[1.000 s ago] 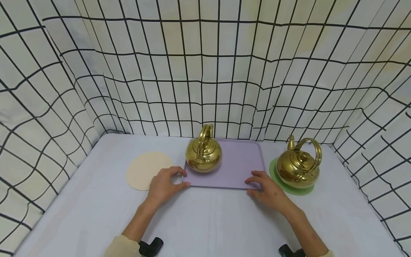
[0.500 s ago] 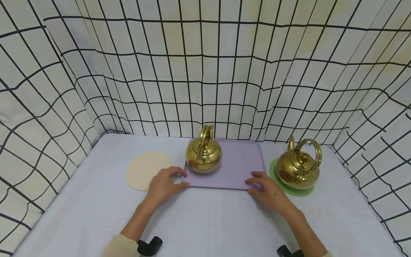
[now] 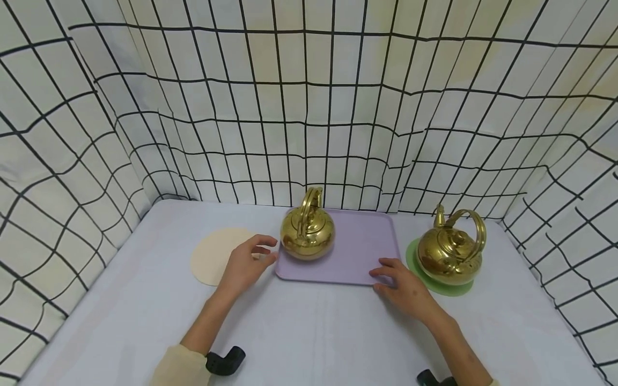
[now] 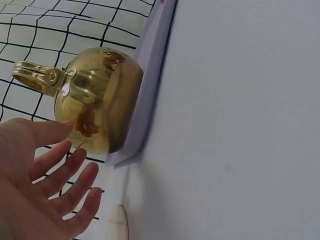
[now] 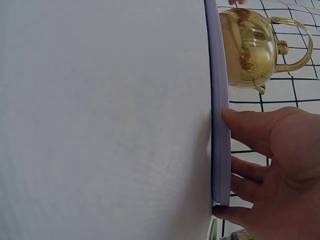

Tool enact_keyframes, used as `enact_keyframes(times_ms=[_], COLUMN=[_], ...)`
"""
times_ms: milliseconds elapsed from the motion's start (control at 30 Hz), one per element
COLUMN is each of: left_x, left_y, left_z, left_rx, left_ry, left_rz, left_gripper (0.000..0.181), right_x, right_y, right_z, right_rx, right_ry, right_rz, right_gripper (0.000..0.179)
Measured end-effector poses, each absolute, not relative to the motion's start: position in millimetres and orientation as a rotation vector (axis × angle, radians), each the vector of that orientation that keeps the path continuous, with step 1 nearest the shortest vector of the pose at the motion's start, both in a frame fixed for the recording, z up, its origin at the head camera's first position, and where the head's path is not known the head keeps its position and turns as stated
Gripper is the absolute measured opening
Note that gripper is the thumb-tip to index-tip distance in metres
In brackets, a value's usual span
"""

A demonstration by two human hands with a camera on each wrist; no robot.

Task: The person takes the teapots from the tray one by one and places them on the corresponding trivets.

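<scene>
A brass kettle [image 3: 307, 236] stands on the left part of a lilac tray [image 3: 364, 252], its handle raised. My left hand [image 3: 243, 268] is just left of the tray, fingers spread and loosely bent, holding nothing. In the left wrist view the thumb overlaps the kettle [image 4: 100, 100]; whether it touches cannot be told. At the tray's front right corner, my right hand [image 3: 407, 289] grips the rim. The right wrist view has its thumb [image 5: 250, 125] against the tray's front edge [image 5: 220, 150], the other fingers around the corner.
A second brass kettle [image 3: 449, 254] stands on a green round mat [image 3: 429, 284] right of the tray. A cream round mat [image 3: 210, 260] lies to the left, partly behind my left hand. Black-lined white cloth walls [image 3: 318, 102] enclose the table's back and sides.
My left hand has let go of the tray's front left corner and moved slightly up and left. The right hand, the tray and both kettles stay where they were.
</scene>
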State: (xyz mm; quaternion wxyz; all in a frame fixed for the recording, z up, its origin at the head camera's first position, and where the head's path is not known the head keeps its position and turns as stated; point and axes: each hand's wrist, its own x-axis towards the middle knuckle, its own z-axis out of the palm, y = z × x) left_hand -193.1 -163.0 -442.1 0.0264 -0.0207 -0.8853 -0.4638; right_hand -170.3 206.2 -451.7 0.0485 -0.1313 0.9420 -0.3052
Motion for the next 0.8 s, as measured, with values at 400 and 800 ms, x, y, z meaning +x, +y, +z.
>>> enact_keyframes(times_ms=[400,800], left_x=[-202,-206], left_y=[-152,-148], left_z=[-429,-422], left_rx=[-0.025,-0.197], left_ry=[-2.569,-2.479], left_rz=[-1.589,-1.697], left_gripper=[0.031,0.042], right_x=[-169,-170], right_y=[208,205], right_z=[-454,-452], right_rx=[-0.391,-0.383], right_ry=[2.879,2.889], right_rz=[-0.917,-0.915], right_gripper=[0.028,0.028])
